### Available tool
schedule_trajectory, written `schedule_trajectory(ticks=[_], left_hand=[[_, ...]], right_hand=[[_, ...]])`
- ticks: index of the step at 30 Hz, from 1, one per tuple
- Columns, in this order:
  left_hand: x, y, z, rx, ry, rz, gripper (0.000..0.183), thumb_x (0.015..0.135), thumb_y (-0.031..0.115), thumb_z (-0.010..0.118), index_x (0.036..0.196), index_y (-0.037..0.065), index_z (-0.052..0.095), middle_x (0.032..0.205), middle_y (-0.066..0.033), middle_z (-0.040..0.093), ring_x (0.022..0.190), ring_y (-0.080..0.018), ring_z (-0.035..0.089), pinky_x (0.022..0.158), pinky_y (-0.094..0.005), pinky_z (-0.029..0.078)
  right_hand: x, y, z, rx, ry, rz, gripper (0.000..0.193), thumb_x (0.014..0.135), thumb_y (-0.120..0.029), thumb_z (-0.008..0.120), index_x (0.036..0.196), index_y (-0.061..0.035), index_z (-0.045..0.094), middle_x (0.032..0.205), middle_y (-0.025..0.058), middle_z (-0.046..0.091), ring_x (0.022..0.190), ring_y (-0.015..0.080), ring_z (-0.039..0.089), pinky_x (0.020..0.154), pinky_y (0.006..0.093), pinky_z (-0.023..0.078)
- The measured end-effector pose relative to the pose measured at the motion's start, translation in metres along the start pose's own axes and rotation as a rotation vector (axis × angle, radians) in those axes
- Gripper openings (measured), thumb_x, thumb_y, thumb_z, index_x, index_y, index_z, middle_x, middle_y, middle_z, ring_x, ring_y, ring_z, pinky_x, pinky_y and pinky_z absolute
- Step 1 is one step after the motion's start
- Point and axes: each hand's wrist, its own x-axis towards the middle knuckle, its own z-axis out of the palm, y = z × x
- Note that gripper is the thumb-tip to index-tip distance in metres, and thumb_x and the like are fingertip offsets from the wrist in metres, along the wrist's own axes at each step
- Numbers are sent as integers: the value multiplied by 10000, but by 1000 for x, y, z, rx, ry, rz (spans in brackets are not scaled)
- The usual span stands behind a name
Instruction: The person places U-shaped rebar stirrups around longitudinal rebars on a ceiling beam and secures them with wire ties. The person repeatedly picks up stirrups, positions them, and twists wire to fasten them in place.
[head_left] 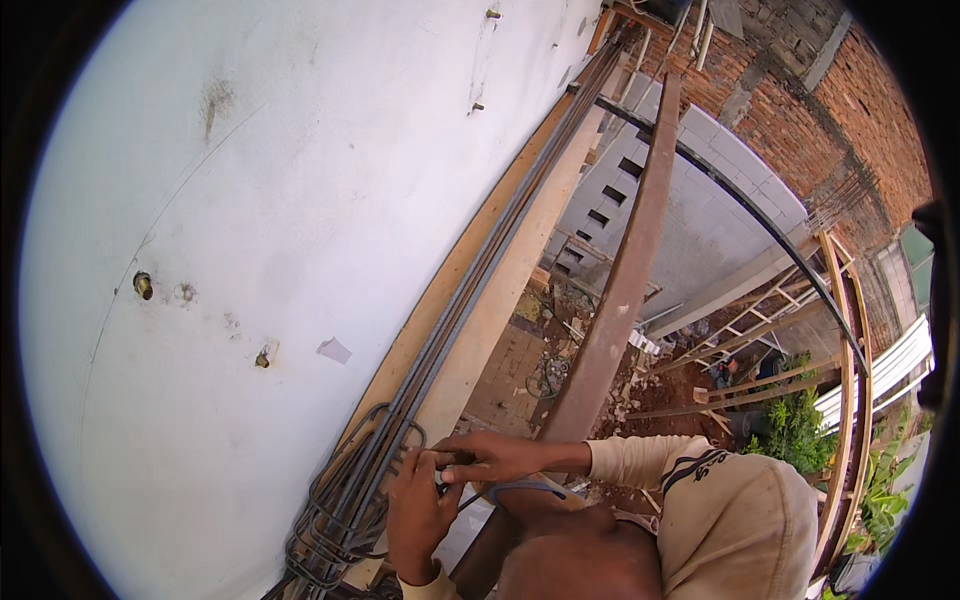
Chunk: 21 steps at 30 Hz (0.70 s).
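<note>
My left hand [413, 512] comes up from the lower edge, its fingers closed beside the bundle of steel bars [452, 318]. My right hand [490, 457] reaches in from the right and meets it, fingertips pressed against the left hand's fingers. Between them shows a small greyish piece [440, 481], too small and too covered to name. Several bent wire stirrups [345, 485] sit around the bars just left of my hands. The bars lie lengthwise within wooden formwork boards [520, 262].
A white wall [250, 180] with protruding bolt ends stands along the left. A brown beam [640, 220] runs beside the formwork, above a lower level with rubble [560, 330]. A black pipe [750, 205] crosses at the right. Wooden poles [850, 400] stand at far right.
</note>
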Motion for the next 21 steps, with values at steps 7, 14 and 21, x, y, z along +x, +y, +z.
schedule_trajectory(ticks=[7, 14, 21], left_hand=[[-6, 2, 4, 132, 767, -38, 364, 851, 112, 781, 1136, 20, 574, 1170, -152, 553, 1069, -301, 617, 825, -431, 522], [1, -27, 84, -682, 633, -378, 399, 1099, 332, 468, 1248, -21, 581, 1083, -149, 588, 900, -228, 611, 735, -361, 506], [38, -46, 130, -566, 594, -417, 404, 1131, 301, 373, 1033, -13, 608, 726, -77, 586, 662, -165, 572, 591, -347, 435]], right_hand=[[-70, 32, -37, 614, 405, 228, 334, 1061, -360, 598, 1147, -56, 708, 726, -34, 565, 552, 67, 436, 465, 261, 333], [-105, 50, -7, 1292, 677, 176, 203, 1069, -316, 589, 975, -146, 529, 663, -73, 360, 572, 63, 332, 485, 256, 283], [-97, 64, -26, 949, 546, 385, 174, 1076, -260, 573, 1113, -115, 485, 755, -9, 484, 598, 84, 412, 514, 266, 334]])
